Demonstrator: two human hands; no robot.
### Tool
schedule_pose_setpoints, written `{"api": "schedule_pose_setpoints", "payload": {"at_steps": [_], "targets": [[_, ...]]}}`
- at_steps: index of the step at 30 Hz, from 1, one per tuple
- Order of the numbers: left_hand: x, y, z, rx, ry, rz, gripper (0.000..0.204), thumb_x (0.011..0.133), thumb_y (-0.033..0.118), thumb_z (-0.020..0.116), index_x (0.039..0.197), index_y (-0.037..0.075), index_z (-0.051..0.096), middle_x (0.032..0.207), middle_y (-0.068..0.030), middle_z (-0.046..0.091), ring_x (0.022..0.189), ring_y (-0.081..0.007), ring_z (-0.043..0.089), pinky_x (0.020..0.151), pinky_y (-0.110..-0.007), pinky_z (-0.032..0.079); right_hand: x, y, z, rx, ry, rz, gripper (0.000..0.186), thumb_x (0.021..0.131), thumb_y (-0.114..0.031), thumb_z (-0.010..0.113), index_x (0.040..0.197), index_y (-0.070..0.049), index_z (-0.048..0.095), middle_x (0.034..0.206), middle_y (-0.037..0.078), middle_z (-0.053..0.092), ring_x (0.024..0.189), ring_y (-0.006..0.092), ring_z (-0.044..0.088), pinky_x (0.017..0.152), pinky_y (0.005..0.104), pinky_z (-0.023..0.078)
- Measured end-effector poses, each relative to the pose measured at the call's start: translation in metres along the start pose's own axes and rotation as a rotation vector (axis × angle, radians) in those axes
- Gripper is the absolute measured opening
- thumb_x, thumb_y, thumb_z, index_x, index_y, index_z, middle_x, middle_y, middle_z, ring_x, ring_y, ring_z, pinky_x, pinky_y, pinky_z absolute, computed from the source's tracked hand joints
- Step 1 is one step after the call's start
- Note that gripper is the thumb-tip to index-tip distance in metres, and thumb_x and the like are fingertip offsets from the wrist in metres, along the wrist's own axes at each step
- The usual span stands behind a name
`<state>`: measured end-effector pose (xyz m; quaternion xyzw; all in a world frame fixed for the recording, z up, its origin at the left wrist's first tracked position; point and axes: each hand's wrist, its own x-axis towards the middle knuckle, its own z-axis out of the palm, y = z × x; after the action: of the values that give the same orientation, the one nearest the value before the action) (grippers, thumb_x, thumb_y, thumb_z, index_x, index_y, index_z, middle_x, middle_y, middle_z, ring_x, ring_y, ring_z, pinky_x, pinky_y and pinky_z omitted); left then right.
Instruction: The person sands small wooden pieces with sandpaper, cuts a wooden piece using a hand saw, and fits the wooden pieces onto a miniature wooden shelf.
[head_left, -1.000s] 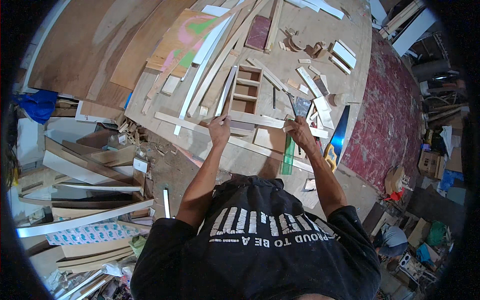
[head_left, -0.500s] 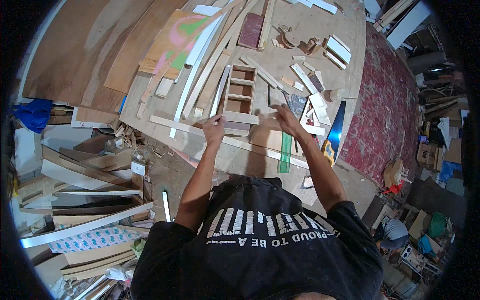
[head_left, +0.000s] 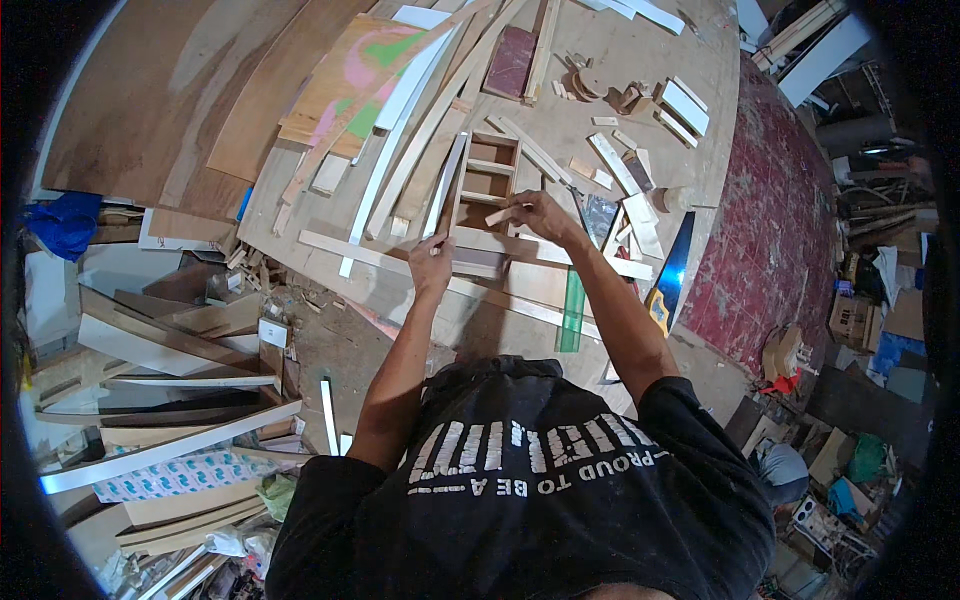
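My right hand (head_left: 540,213) is closed on a short pale wood piece (head_left: 497,215) and holds it at the near end of a small ladder-like wooden frame (head_left: 486,176) lying on the plywood bench (head_left: 620,60). My left hand (head_left: 432,264) has its fingers pinched together over a long pale wood strip (head_left: 385,255) that runs across the bench just in front of the frame. Whether it holds something small is too fine to see. A second flat board (head_left: 535,283) lies under my right forearm.
A green ruler (head_left: 572,312) and a handsaw (head_left: 676,270) with a blue blade and yellow handle lie to the right. Long slats (head_left: 400,110), offcuts (head_left: 640,215) and plywood sheets (head_left: 150,100) cover the bench. Stacked boards (head_left: 170,350) stand left; a red rug (head_left: 780,230) is right.
My right hand has moved up from the board near the green ruler to the frame's near end, now with a short wood piece in it. My left hand has barely moved.
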<state>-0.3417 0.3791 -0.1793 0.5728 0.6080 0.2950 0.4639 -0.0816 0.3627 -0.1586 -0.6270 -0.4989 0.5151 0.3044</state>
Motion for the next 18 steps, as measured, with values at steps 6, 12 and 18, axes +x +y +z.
{"api": "schedule_pose_setpoints", "payload": {"at_steps": [6, 12, 18], "targets": [[0.003, -0.008, 0.002, 0.010, 0.002, 0.027, 0.030, 0.084, 0.018, 0.074, 0.106, -0.002, 0.073, 0.097, -0.0173, 0.073, 0.090, -0.0240, 0.068, 0.086, -0.033, 0.051, 0.001, -0.003, 0.047, 0.055, 0.177, 0.023, 0.018, 0.086, -0.013, 0.070, 0.098, 0.001, 0.070, 0.091, 0.011, 0.073, 0.083, 0.0159, 0.068, 0.078, 0.0306, 0.055], [0.004, -0.009, 0.002, -0.012, -0.012, 0.021, 0.030, 0.083, 0.018, 0.074, 0.106, -0.001, 0.073, 0.099, -0.0162, 0.073, 0.091, -0.0238, 0.068, 0.087, -0.032, 0.051, 0.008, -0.007, 0.052, -0.291, 0.146, -0.044, 0.019, 0.082, -0.013, 0.072, 0.097, -0.001, 0.071, 0.090, 0.016, 0.072, 0.083, 0.0216, 0.069, 0.079, 0.0324, 0.055], [0.004, -0.007, 0.003, -0.009, -0.005, -0.005, 0.028, 0.083, 0.017, 0.073, 0.105, 0.000, 0.074, 0.096, -0.0153, 0.072, 0.092, -0.0239, 0.067, 0.087, -0.032, 0.051, 0.016, -0.002, 0.057, -0.218, 0.130, -0.065, 0.019, 0.083, -0.014, 0.072, 0.098, -0.002, 0.072, 0.093, 0.014, 0.073, 0.085, 0.0215, 0.069, 0.080, 0.0328, 0.054]]}}
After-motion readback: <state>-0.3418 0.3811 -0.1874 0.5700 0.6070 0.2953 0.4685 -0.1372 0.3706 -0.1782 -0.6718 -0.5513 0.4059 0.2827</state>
